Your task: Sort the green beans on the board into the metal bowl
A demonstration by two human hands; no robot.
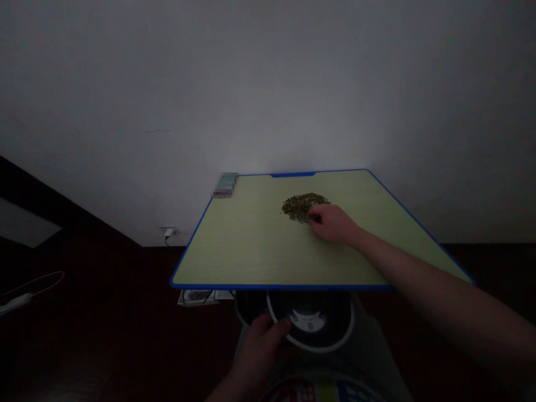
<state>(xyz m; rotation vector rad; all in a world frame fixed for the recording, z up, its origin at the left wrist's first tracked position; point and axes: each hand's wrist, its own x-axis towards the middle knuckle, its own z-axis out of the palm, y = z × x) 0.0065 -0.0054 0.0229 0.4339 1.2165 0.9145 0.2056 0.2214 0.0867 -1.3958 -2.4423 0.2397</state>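
A loose pile of small, dark greenish-brown grains (302, 204), perhaps beans or seeds, lies spread on the pale yellow-green tabletop (243, 245). My right hand (333, 224) rests at the near right side of this pile, its fingers curled in a pinch; whatever they hold is hidden. Below the table's front edge, my left hand (264, 335) grips the left rim of a round bowl (335, 347) with a light rim and dark inside. The bowl is tilted over my lap, and a pale shape, perhaps a reflection, shows inside it.
Blue edging (272, 287) runs around the table, which stands against a grey wall (268, 84). A small blurred packet (226, 185) sits at the far left corner. Under the table are a dark container (246, 306) and a white box (196, 297). A plug (168, 231) is in the wall.
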